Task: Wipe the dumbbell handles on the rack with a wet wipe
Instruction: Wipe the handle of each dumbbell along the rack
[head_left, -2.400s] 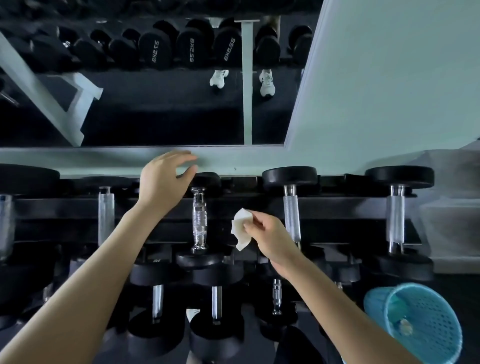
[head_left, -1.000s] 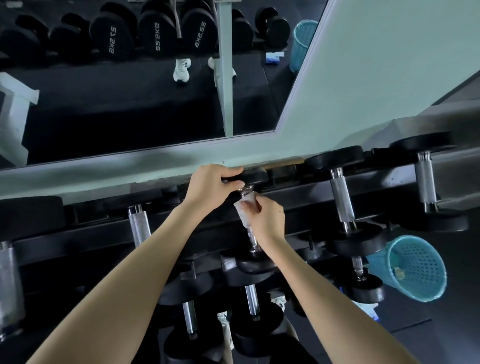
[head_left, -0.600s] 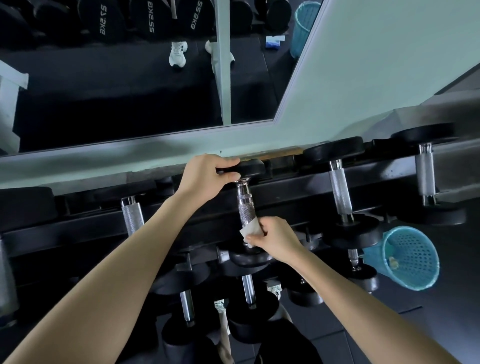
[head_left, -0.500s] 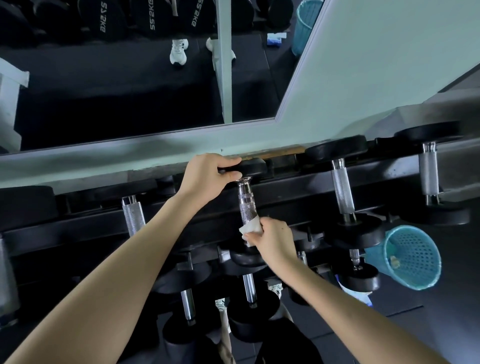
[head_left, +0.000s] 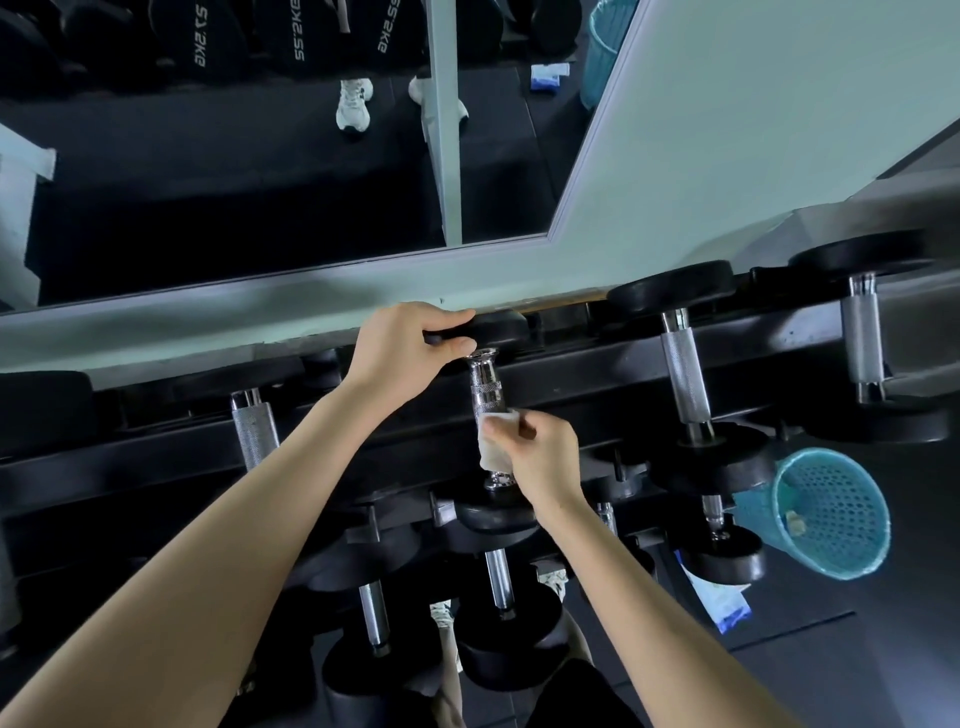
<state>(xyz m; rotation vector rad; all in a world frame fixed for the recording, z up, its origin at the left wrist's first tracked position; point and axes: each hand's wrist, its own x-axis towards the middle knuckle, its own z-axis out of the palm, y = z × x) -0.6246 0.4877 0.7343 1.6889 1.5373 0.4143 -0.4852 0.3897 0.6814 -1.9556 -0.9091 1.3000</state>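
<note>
Gym mirror (head_left: 234, 182) fills the back wall, black rack (head_left: 130, 457) of dumbbells right under it, teal basket (head_left: 831, 514) on the floor to the right. Up top the left hand (head_left: 400, 348) has its grip curled round the middle dumbbell's far head (head_left: 501, 327). The right hand (head_left: 545, 457) grip pinches the wet wipe (head_left: 493, 449) around the lower part of that dumbbell's chrome handle (head_left: 485, 387).

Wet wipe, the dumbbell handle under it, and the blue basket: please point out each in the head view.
wet wipe (head_left: 492, 453): head view, on its white lower fold.
dumbbell handle (head_left: 485, 388): head view, on the bare knurled part above the wipe.
blue basket (head_left: 844, 499): head view, on its perforated inner wall.
</note>
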